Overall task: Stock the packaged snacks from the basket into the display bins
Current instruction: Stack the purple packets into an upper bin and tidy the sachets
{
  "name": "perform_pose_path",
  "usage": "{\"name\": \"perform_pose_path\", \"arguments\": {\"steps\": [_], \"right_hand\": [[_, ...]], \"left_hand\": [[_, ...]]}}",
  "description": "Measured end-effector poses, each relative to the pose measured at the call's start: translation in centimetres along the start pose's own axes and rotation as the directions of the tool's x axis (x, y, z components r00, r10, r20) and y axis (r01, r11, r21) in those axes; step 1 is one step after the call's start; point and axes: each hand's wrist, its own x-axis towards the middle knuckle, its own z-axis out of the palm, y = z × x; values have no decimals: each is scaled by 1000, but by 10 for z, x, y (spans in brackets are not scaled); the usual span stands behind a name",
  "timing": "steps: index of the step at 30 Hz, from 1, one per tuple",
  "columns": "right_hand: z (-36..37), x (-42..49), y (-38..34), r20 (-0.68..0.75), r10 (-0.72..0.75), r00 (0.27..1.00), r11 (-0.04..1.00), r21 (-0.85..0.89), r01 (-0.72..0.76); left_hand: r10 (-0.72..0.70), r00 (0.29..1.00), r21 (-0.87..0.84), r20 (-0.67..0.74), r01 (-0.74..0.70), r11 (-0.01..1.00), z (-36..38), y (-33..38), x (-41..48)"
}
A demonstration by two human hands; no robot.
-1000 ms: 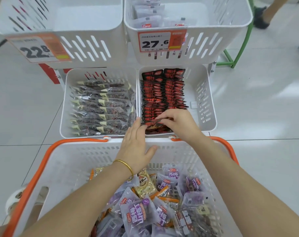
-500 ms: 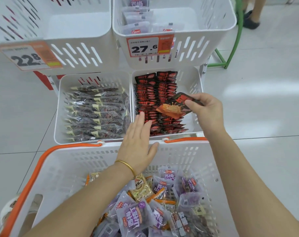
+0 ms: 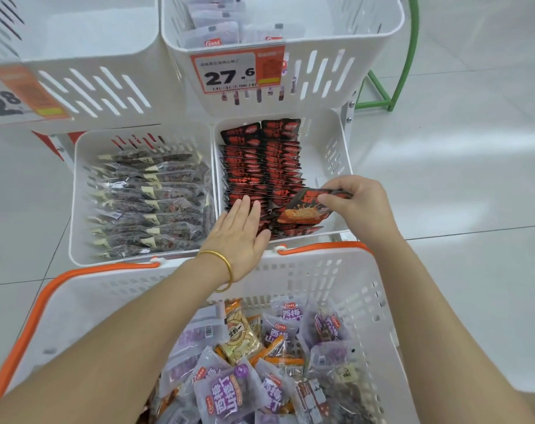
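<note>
My right hand pinches a black-and-red snack packet by its top edge, tilted over the front right of the lower right bin. That bin holds two rows of the same red-and-black packets. My left hand, a gold bangle on its wrist, lies flat with fingers together against the front packets of the left row. Below, the white basket with orange handles holds several purple, orange and dark snack packets.
The lower left bin is packed with dark clear-wrapped packets. Above are two white bins: an upper right bin with purple packets and a 27.6 price tag, and an upper left bin. A green frame stands on the tiled floor.
My right hand drew a red-and-black packet up out of the front of the bin and shifted it right, then lowered it slightly. My left hand slid forward onto the left row.
</note>
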Motion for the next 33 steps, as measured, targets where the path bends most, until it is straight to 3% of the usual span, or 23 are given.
{"name": "perform_pose_path", "arguments": {"steps": [7, 9, 12, 17, 21, 27, 30, 33], "right_hand": [[15, 3, 9, 13, -24, 1000, 991, -131, 26], [27, 7, 13, 121, -11, 993, 978, -207, 37], [38, 13, 20, 293, 26, 956, 894, -435, 109], [26, 11, 17, 269, -71, 961, 763, -605, 226], [31, 22, 13, 333, -87, 939, 675, -673, 302], [47, 34, 19, 452, -11, 892, 567, -732, 378], [36, 35, 19, 426, -24, 904, 642, -687, 341], [29, 37, 21, 194, -70, 978, 773, -610, 177]], "left_hand": [[-1, 1000, 23, 24, 1, 1000, -2, 5, 19], [-17, 999, 5, 45, 17, 1000, -1, 3, 23], [-32, 999, -29, 40, 33, 999, 2, 4, 22], [37, 985, -2, -171, -38, 999, -1, -6, 20], [103, 984, 46, -145, -98, 994, -3, -12, 25], [-19, 996, 16, -85, 21, 1000, -2, -9, 35], [-54, 996, 53, -73, 58, 997, -3, -11, 37], [13, 974, 18, -227, -9, 1000, -4, -9, 37]]}}
